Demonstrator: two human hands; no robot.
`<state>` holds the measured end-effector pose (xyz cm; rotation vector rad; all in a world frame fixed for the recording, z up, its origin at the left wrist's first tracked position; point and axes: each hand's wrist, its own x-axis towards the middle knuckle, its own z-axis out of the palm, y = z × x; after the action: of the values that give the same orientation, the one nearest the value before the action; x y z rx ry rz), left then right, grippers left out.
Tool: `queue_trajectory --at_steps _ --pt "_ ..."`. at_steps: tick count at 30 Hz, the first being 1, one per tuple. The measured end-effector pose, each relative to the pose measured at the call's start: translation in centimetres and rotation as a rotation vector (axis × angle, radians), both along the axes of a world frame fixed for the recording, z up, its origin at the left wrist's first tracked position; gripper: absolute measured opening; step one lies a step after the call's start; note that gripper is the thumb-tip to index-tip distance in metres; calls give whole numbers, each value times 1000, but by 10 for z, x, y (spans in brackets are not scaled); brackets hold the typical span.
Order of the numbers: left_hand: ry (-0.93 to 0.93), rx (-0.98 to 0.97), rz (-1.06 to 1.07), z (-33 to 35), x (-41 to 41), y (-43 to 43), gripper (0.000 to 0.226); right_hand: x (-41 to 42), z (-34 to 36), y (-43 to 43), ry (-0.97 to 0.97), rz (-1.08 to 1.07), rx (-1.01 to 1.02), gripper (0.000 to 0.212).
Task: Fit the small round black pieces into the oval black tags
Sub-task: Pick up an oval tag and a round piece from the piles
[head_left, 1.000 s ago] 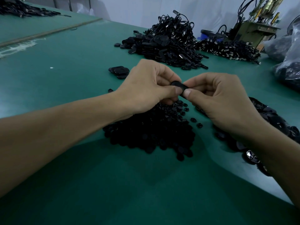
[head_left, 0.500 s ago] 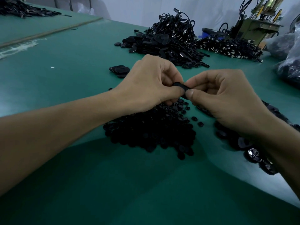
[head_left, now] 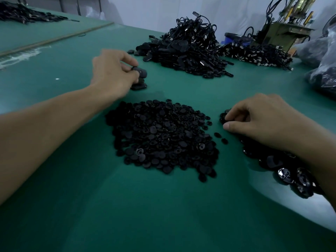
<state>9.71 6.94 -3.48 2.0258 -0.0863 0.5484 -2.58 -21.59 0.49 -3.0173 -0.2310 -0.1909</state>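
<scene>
A wide heap of small round black pieces [head_left: 161, 137] lies on the green table [head_left: 127, 206] in front of me. My left hand [head_left: 112, 73] is stretched to the far left and pinches an oval black tag [head_left: 141, 72] just above a short stack of tags [head_left: 139, 85]. My right hand [head_left: 261, 119] rests on the near end of a pile of oval tags [head_left: 283, 168] at the right, its thumb and fingers curled round a dark tag [head_left: 224, 118] at the pile's edge.
A tall heap of black corded tags [head_left: 183, 50] stands behind, with a second spread [head_left: 254, 53] to its right. A machine [head_left: 283, 26] and plastic bags [head_left: 325, 66] occupy the far right. Two loose round pieces [head_left: 221, 138] lie between the piles.
Both hands held one tag together over the round pieces. They have separated: the left carried the tag out to the small stack, and the right dropped onto the tag pile.
</scene>
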Motion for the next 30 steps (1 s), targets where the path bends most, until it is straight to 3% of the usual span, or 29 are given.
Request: queue_trajectory --at_steps 4,7,12,14,16,21,24,30 --pt "5 104 30 -6 6 8 12 2 -3 1 -21 -30 -68 18" --pt "19 123 56 -8 8 9 19 0 -2 3 -82 -62 -70 22" --pt "-11 225 81 -4 3 7 36 -1 -3 8 -109 23 324 26" --pt "-74 256 57 1 -5 2 28 -1 -6 10 -62 73 511 26" --pt "-134 216 -23 7 -16 -9 10 -1 -9 11 -36 103 641 28" --pt "-168 109 -401 20 -49 -49 4 -2 -10 17 -8 161 817 28" --pt "-84 77 -603 23 -65 -61 6 -3 -10 20 -36 178 855 27" --pt "73 -1 -710 21 -74 -64 7 -4 -9 22 -84 228 935 24"
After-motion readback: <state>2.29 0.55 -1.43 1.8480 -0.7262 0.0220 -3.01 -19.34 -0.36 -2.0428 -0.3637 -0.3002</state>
